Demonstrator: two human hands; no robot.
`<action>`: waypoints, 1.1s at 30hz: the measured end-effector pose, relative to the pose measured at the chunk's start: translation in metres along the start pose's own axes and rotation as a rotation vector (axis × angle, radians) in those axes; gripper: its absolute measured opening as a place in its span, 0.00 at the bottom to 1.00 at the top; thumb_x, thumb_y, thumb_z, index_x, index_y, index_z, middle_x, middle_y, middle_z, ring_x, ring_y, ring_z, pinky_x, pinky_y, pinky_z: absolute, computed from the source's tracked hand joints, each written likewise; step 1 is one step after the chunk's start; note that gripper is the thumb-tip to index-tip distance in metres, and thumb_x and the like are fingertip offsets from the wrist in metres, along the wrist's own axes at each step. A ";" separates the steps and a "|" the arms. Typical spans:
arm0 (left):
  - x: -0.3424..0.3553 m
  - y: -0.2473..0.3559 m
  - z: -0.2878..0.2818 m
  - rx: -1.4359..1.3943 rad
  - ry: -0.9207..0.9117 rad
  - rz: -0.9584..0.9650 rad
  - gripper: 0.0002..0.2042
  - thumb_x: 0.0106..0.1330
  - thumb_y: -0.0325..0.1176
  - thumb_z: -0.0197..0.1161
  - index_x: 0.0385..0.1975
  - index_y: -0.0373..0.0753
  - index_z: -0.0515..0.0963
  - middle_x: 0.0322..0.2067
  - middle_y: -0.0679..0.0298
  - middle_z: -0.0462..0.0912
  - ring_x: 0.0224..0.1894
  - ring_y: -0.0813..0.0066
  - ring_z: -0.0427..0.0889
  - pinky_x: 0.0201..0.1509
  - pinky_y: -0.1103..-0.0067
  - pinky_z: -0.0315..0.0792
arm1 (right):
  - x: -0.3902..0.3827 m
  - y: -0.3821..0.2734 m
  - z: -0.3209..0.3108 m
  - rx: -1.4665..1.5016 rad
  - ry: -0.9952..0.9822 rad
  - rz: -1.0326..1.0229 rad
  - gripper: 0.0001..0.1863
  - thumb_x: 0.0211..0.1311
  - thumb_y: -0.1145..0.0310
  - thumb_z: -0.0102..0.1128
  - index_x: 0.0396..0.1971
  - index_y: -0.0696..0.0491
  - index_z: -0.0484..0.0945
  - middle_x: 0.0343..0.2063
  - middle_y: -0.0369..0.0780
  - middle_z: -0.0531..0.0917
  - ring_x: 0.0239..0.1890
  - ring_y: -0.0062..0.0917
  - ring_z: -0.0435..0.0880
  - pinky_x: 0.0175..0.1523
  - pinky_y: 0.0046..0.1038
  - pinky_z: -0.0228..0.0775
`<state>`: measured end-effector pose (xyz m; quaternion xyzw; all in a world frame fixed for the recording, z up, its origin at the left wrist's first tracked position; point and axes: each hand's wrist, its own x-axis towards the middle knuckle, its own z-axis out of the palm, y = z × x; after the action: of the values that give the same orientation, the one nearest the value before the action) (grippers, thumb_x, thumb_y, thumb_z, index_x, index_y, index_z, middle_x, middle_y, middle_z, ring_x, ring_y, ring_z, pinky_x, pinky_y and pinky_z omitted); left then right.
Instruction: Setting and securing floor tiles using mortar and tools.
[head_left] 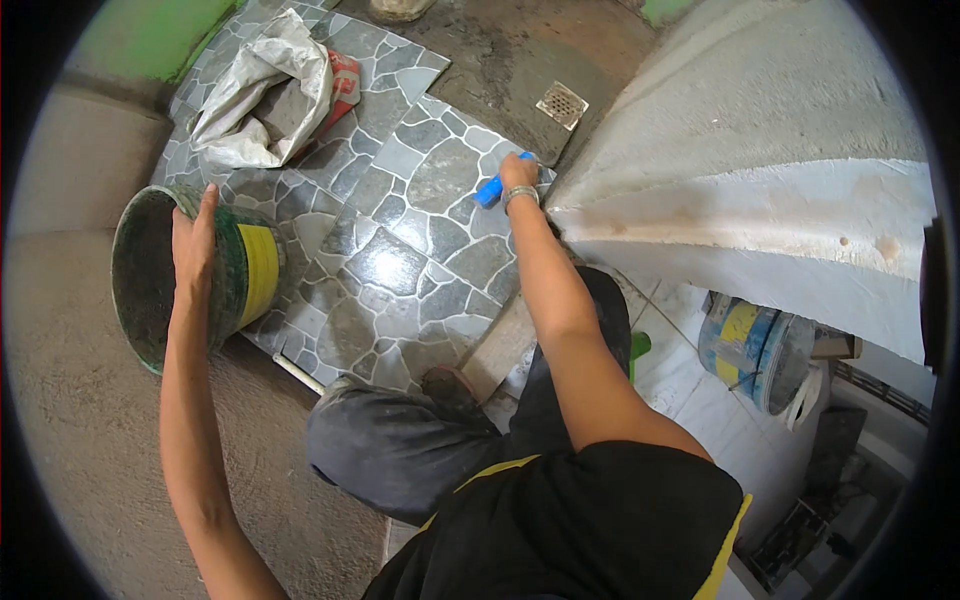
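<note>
My left hand (193, 243) grips the rim of a dark green bucket (228, 270) with a yellow label. The bucket is tilted, its mouth facing left, and its inside looks dark and dirty. Stretched out ahead, my right hand (518, 172) is closed around a blue object (489, 191), short and rounded like a handle; its exact kind cannot be made out. That hand is low over the grey stone-patterned tiles (440, 175), near their far right edge. My fingers there are partly hidden by the back of the hand.
An open white sack (235, 125) of grey powder stands on the tiles at far left. Beyond the tiles lies bare cement with a square drain grate (562, 105). A rough wall (760, 150) rises at right. Another bucket (752, 350), blue and yellow, is at lower right.
</note>
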<state>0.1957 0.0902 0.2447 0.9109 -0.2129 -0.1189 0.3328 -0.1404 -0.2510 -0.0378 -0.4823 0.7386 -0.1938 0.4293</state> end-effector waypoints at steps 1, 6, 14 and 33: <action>0.000 0.000 0.000 0.009 0.005 0.008 0.42 0.69 0.59 0.63 0.67 0.23 0.68 0.64 0.41 0.75 0.68 0.49 0.74 0.73 0.67 0.61 | -0.001 -0.001 -0.003 0.010 0.020 0.009 0.27 0.63 0.60 0.60 0.48 0.73 0.80 0.54 0.68 0.79 0.59 0.58 0.81 0.65 0.44 0.73; 0.002 -0.001 0.000 0.010 -0.012 0.000 0.40 0.70 0.58 0.63 0.67 0.24 0.68 0.64 0.43 0.75 0.68 0.50 0.73 0.73 0.68 0.61 | 0.001 -0.002 -0.004 0.048 0.058 0.088 0.28 0.62 0.62 0.60 0.50 0.75 0.78 0.54 0.68 0.79 0.59 0.59 0.80 0.65 0.45 0.73; 0.001 0.000 0.000 0.023 0.002 -0.005 0.41 0.70 0.58 0.63 0.68 0.24 0.67 0.65 0.43 0.75 0.69 0.51 0.72 0.74 0.68 0.60 | 0.021 -0.007 0.026 0.125 -0.040 0.057 0.25 0.62 0.63 0.59 0.47 0.73 0.80 0.54 0.69 0.79 0.57 0.59 0.82 0.64 0.44 0.74; -0.004 0.006 -0.001 0.024 0.002 -0.058 0.43 0.68 0.60 0.64 0.68 0.24 0.67 0.64 0.41 0.75 0.69 0.49 0.73 0.74 0.67 0.60 | 0.003 -0.074 0.145 0.140 -0.149 -0.035 0.29 0.68 0.57 0.53 0.49 0.74 0.77 0.52 0.67 0.80 0.57 0.54 0.82 0.64 0.44 0.74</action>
<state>0.1905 0.0883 0.2495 0.9208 -0.1873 -0.1249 0.3187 0.0188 -0.2688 -0.0682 -0.4770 0.6809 -0.2160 0.5121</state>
